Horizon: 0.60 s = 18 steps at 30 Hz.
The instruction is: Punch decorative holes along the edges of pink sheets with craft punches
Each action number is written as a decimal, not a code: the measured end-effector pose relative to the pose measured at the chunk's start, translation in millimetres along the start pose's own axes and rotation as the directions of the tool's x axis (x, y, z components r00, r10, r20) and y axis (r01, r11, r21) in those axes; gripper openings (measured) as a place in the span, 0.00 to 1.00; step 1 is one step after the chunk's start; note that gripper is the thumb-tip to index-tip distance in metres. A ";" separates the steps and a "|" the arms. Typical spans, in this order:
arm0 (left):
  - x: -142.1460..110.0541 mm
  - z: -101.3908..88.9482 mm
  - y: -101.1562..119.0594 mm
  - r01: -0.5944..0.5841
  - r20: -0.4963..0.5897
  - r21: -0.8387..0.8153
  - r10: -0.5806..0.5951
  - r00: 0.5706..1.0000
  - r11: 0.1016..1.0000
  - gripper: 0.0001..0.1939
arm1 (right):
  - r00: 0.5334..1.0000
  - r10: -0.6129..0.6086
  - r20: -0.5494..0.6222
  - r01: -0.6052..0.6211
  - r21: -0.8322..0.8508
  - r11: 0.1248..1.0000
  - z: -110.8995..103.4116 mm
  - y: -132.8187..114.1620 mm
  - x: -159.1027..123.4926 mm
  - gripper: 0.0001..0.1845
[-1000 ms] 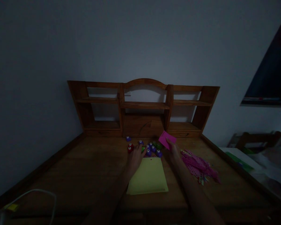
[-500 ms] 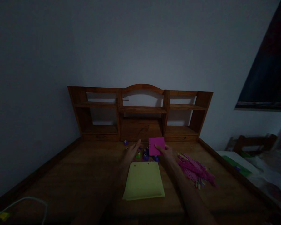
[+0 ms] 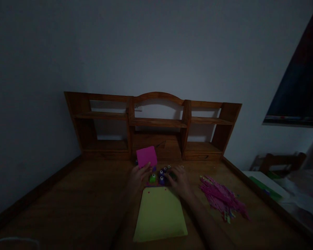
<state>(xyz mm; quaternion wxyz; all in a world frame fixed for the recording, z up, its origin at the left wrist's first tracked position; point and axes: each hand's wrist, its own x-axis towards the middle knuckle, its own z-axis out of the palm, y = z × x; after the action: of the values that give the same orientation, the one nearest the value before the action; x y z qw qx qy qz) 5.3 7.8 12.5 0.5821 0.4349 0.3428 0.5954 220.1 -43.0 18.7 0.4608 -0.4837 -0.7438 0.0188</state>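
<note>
My left hand [image 3: 137, 177] holds a bright pink square card [image 3: 146, 156] upright, thumb on its face. My right hand [image 3: 179, 178] is curved over the right side of a cluster of small purple figures with eye-like tops [image 3: 161, 180]. Its thumb and fingers stand apart; the dim light hides whether they touch a figure. Between the hands sits a green figure [image 3: 152, 178] of the same kind. Nearer to me, a pale yellow sheet or pad [image 3: 160, 213] lies flat, with small red marks at its top corners.
A heap of pink strips with small coloured bits [image 3: 223, 196] lies right of my right forearm. The wooden shelf unit [image 3: 158, 121] lines the back of the desk. At the far right are a chair [image 3: 284, 161] and a green item [image 3: 266, 189]. A white cable [image 3: 15, 239] runs at lower left.
The pink card has passed from my right hand to my left and moved left. My right hand has come down beside the purple figures. The camera view has shifted slightly.
</note>
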 end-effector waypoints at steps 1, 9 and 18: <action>-0.6 -0.5 -0.9 -0.008 -0.002 -0.051 0.008 1.000 0.999 0.17 | 0.998 -0.038 0.045 0.041 -0.061 0.997 2.1 -1.9 -1.5 0.10; -11.4 2.1 1.9 0.061 -0.009 -0.258 -0.066 0.998 0.964 0.12 | 0.964 -0.098 0.249 0.177 -0.318 0.932 18.1 -10.9 -9.3 0.14; -12.8 5.1 0.6 0.161 -0.092 -0.217 -0.185 0.979 0.963 0.19 | 0.992 -0.016 0.124 0.029 -0.103 0.994 9.9 -19.2 -5.6 0.13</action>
<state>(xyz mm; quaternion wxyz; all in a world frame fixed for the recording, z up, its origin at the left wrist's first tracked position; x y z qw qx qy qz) 9.1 -5.5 13.5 0.6543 0.3061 0.3471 0.5980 200.2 -53.2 18.4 0.3881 -0.4968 -0.7762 0.0045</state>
